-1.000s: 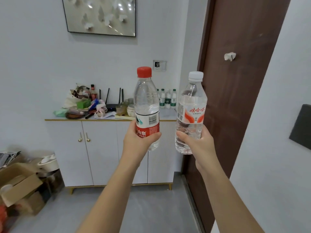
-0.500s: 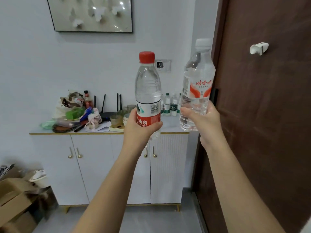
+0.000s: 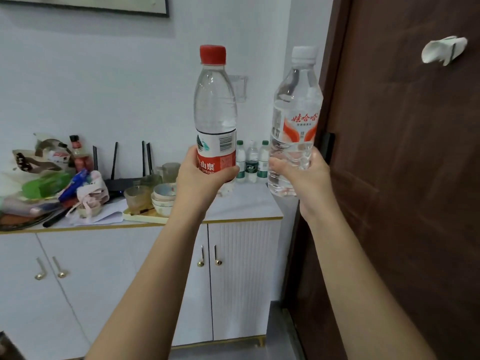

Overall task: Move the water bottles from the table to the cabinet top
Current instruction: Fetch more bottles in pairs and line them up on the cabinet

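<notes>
Left hand (image 3: 200, 178) grips red-capped bottle (image 3: 215, 118) upright; right hand (image 3: 302, 175) grips white-capped bottle (image 3: 296, 120). Cabinet top (image 3: 246, 203) lies beyond both hands.

Two hands are in view, the left hand (image 3: 200, 175) and the right hand (image 3: 301, 178). There are two large water bottles, one per hand: one red-capped bottle (image 3: 215, 113) and one white-capped bottle (image 3: 296, 118). Mid-frame on the cabinet top (image 3: 246, 203) stand three small green-labelled bottles (image 3: 240, 162) (image 3: 252, 162) (image 3: 263, 159). Left of them is one router (image 3: 122, 181) with four black antennas (image 3: 95, 158) (image 3: 114, 161) (image 3: 143, 158) (image 3: 149, 158). One stack of bowls (image 3: 162, 196) sits centre-left. The number of bowls is unclear, as is the number of glass cups (image 3: 136, 197) beside it. The cabinet front shows four gold handles (image 3: 40, 268) (image 3: 59, 267) (image 3: 201, 255) (image 3: 217, 255) in two pairs. At right, one brown door (image 3: 415, 178) carries one white hook (image 3: 441, 49).
</notes>
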The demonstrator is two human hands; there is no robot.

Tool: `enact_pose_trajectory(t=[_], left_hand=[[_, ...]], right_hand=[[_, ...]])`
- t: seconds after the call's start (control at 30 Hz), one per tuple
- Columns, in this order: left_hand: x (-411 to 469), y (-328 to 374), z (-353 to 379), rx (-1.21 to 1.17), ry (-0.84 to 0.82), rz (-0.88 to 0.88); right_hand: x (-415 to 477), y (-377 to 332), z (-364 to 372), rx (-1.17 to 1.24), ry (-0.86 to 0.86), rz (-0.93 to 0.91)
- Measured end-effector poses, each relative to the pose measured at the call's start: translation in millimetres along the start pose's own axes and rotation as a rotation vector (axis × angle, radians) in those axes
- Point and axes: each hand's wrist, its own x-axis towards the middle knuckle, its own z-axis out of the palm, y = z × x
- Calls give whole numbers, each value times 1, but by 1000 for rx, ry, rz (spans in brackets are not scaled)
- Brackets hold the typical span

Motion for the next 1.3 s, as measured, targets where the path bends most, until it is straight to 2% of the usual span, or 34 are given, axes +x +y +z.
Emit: enact_pose_trajectory(t=[0.3, 0.57, 0.8, 1.03, 1.3], left_hand=[[145, -91, 42, -40, -132, -51], [201, -185, 90, -27, -204, -178], [223, -272, 140, 44, -184, -322], [241, -342, 179, 164, -87, -395], [253, -392, 194, 239, -29, -479]], right_hand=[[124, 71, 40, -44, 104, -8], [189, 165, 29, -105, 162, 130], [253, 263, 10, -142, 96, 238], [309, 352, -8, -194, -32, 300], [325, 411, -13, -192, -78, 376]])
